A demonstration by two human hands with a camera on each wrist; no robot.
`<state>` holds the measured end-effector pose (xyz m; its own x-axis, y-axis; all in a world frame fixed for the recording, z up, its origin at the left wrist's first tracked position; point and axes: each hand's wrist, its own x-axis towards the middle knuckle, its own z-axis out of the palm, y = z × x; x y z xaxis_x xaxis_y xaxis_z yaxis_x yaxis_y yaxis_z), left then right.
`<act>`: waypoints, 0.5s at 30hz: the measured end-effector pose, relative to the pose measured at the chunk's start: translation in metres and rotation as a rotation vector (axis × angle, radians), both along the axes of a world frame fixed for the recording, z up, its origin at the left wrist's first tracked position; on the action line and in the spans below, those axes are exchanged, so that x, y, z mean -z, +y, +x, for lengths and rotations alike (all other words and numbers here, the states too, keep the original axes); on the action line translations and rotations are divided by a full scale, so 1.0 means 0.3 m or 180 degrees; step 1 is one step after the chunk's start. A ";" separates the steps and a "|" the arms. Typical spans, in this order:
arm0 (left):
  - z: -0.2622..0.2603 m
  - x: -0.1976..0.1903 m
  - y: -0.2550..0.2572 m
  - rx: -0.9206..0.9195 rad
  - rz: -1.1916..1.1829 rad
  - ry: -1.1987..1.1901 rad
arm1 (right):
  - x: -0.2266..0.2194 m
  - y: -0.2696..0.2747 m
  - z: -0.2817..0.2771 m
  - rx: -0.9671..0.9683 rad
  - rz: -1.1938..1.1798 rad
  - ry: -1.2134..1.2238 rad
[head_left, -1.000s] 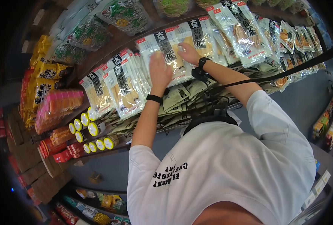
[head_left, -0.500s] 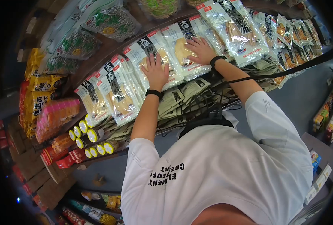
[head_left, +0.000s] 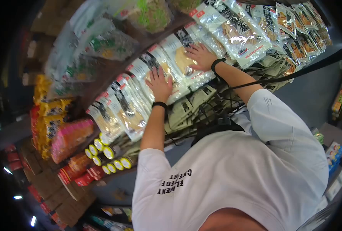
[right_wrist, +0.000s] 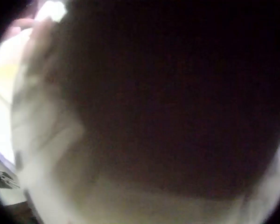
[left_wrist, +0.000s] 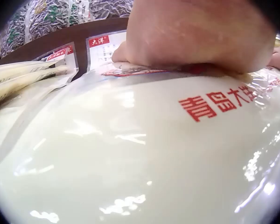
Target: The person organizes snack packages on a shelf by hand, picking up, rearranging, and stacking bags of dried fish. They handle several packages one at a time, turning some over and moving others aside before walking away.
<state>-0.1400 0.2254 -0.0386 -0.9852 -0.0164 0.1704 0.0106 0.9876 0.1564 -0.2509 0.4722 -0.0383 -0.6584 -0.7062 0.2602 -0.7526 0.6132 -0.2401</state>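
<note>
at the left, yellow bags (head_left: 53,119) stand beside yellow-lidded jars (head_left: 109,153), whose lids face outward, probably so they can be picked out easily. next come overlapping packets (head_left: 130,107), each covering part of its neighbour, which seems to save width yet leaves labels showing. the left hand (head_left: 160,86) rests palm down, fingers straight and apart, on a glossy white packet (head_left: 138,69); it grips nothing, and the spread likely shares out the pressure. the right hand (head_left: 201,57), equally open and gripping nothing, lies on the adjoining packet (head_left: 178,54), perhaps steadying its slippery face. just right, a large packet (head_left: 232,32) overlaps others, printed side up; smaller packs (head_left: 302,27) lie beyond.
</note>
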 end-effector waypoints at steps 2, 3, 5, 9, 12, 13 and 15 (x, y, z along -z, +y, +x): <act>-0.030 -0.010 -0.001 0.0015 -0.0040 0.0046 | -0.024 -0.018 -0.008 0.0074 0.0647 -0.0163; -0.023 -0.010 -0.001 0.0026 -0.0075 0.0015 | -0.033 -0.029 -0.010 0.0076 0.0881 -0.0156; -0.016 -0.022 0.005 0.0093 -0.0099 0.0087 | -0.063 -0.047 0.001 0.0064 0.0950 -0.0292; -0.035 -0.068 0.012 -0.0030 -0.0018 -0.0366 | -0.132 -0.060 0.086 0.0228 0.0420 -0.0040; -0.029 -0.042 0.005 -0.0045 -0.0050 -0.0509 | -0.217 -0.010 0.166 0.0168 -0.0462 -0.0134; -0.029 -0.031 -0.004 -0.0014 -0.0042 -0.0486 | -0.264 0.023 0.195 0.0155 -0.0725 -0.0411; -0.030 -0.031 -0.008 0.0000 -0.0056 -0.0500 | -0.337 0.097 0.247 0.0218 -0.0965 -0.0655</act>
